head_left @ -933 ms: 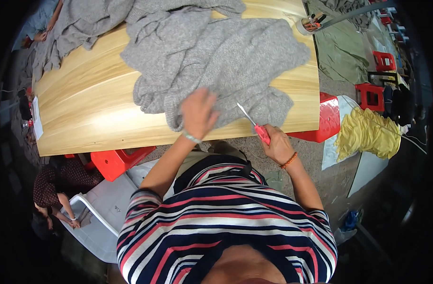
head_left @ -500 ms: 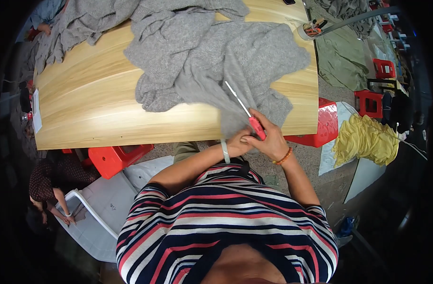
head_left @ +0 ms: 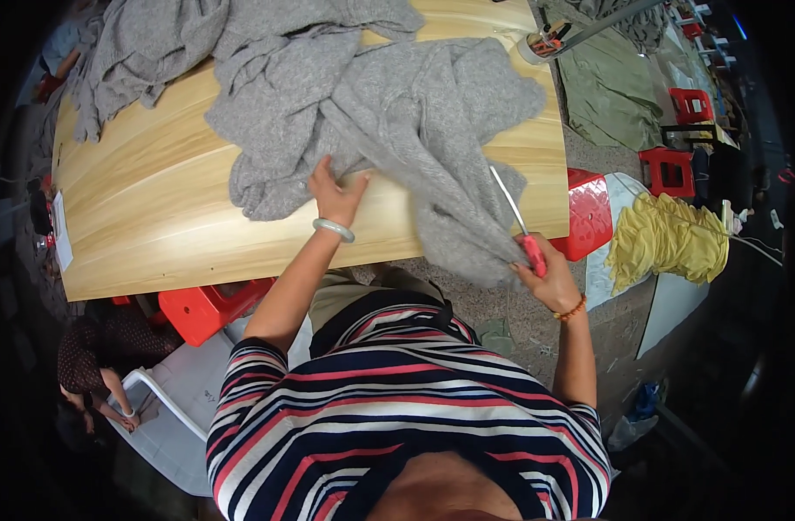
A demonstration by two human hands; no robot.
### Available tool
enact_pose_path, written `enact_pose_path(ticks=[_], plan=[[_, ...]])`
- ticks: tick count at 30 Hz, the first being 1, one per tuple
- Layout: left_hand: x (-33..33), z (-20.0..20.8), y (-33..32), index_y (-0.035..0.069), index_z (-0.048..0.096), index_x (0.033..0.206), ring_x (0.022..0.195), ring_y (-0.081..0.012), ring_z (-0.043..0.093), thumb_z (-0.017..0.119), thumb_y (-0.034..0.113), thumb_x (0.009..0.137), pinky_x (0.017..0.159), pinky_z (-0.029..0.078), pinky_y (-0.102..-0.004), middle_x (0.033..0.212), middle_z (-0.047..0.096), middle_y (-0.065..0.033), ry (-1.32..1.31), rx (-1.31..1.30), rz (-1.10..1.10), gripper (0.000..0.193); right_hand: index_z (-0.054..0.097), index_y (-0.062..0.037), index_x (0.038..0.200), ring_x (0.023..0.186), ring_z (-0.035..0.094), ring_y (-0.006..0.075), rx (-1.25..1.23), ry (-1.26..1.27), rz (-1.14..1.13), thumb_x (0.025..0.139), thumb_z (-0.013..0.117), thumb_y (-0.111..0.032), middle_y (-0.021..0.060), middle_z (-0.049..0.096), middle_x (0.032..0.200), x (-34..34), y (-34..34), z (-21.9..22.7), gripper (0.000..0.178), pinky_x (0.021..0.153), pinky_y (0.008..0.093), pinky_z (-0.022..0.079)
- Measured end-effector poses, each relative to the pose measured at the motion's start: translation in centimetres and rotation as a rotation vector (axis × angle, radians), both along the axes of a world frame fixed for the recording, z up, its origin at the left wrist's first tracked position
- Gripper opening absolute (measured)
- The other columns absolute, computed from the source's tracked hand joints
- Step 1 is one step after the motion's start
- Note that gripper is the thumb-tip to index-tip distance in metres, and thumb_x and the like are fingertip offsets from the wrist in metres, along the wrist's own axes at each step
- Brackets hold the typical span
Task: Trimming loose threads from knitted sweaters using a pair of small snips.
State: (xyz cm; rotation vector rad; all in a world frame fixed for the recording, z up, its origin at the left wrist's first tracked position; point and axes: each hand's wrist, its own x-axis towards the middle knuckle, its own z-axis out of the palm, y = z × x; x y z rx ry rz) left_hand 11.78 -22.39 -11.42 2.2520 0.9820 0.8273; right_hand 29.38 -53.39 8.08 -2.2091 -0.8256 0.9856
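Diagonally, the pink-handled tool (head_left: pixel 534 255) stands over the lower right part of the gray knit fabric (head_left: pixel 380 122), near the front right corner of the desk (head_left: pixel 145 200). Its thin pale shaft points away from the person and a little to the left, so its long axis climbs steeply from the handle at lower right to the tip at upper left. The knit lies in a rumpled heap across the middle of the desk; one long fold slants from the heap's middle down to the right and drapes past the near edge.

Of the two hands, the right hand (head_left: pixel 552 276) is closed around the pink handle, with the thumb at the lower end of the draped fold, apparently gripping it too. The left hand (head_left: pixel 338 198) is spread, thumb well apart from the fingers, at the near border of the heap; whether its fingertips touch the knit I cannot tell. A pale bangle (head_left: pixel 334 230) circles the left wrist, an orange beaded bracelet (head_left: pixel 571 308) the right.

The desk has a light, yellowish wood grain. More gray knit (head_left: pixel 154 43) is piled at its far left, and a clear cup of tools (head_left: pixel 536 49) stands by the far right edge. Beside the desk on the right are a red stool (head_left: pixel 588 214) and a bunched yellow cloth (head_left: pixel 671 241). At lower left, another person (head_left: pixel 111 347) in dark dotted clothing leans by a white plastic chair (head_left: pixel 184 373).
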Motion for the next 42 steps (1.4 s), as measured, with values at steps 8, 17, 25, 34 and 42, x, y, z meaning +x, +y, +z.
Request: enact_pose_path(ticks=[8,17,25,34,42], plan=[[4.5,2.4,-2.3,0.01,0.039,0.146,0.127,-0.0363,0.043,0.077,0.009,0.07,0.108,0.033,-0.0506,0.133,0.046,-0.0191,-0.021,-0.118,-0.302,0.085,0.057,0.0019,0.118,0.104,0.057,0.0148,0.057,-0.004,-0.028,0.082,0.069,0.003,0.0068,0.063,0.108,0.8,-1.3,3.5,0.039,0.095,0.0295,0.044],[6.3,3.4,0.7,0.007,0.067,0.111,0.095,-0.0324,0.066,0.069,0.016,0.074,0.092,0.049,-0.0493,0.094,0.068,-0.0196,0.615,-0.055,-0.885,0.038,0.057,0.0001,0.122,0.111,0.056,0.0149,0.177,-0.141,-0.171,0.082,0.068,0.003,0.0071,0.062,0.115,3.3,-4.2,8.2,0.042,0.098,0.03,0.042],[3.7,8.6,-3.0,-0.004,0.056,0.127,0.104,-0.0311,0.067,0.054,0.02,0.099,0.095,0.053,-0.0421,0.117,0.067,-0.0137,0.002,-0.951,-1.231,0.037,0.057,-0.0044,0.129,0.112,0.061,0.025,0.241,-0.858,-0.056,0.08,0.064,0.001,0.0132,0.063,0.122,13.8,5.6,10.3,0.049,0.1,0.0316,0.044],[3.9,0.1,0.6,-0.005,0.051,0.128,0.105,-0.0291,0.067,0.057,0.008,0.098,0.092,0.057,-0.0432,0.12,0.064,-0.0166,-0.265,-1.831,-0.213,0.033,0.061,-0.009,0.128,0.086,0.066,0.0392,0.149,-0.714,0.193,0.088,0.068,-0.029,0.0217,0.068,0.097,8.7,13.8,3.9,0.045,0.077,0.0432,0.053],[4.0,-4.1,-0.9,-0.001,0.047,0.121,0.092,-0.0239,0.066,0.062,0.014,0.097,0.064,0.054,-0.0318,0.113,0.063,-0.0129,0.051,-1.627,-0.123,0.032,0.063,-0.0065,0.122,0.078,0.067,0.0415,-0.246,-0.314,0.529,0.09,0.063,-0.036,0.0247,0.068,0.082,-0.8,7.2,-0.5,0.044,0.074,0.0498,0.053]])
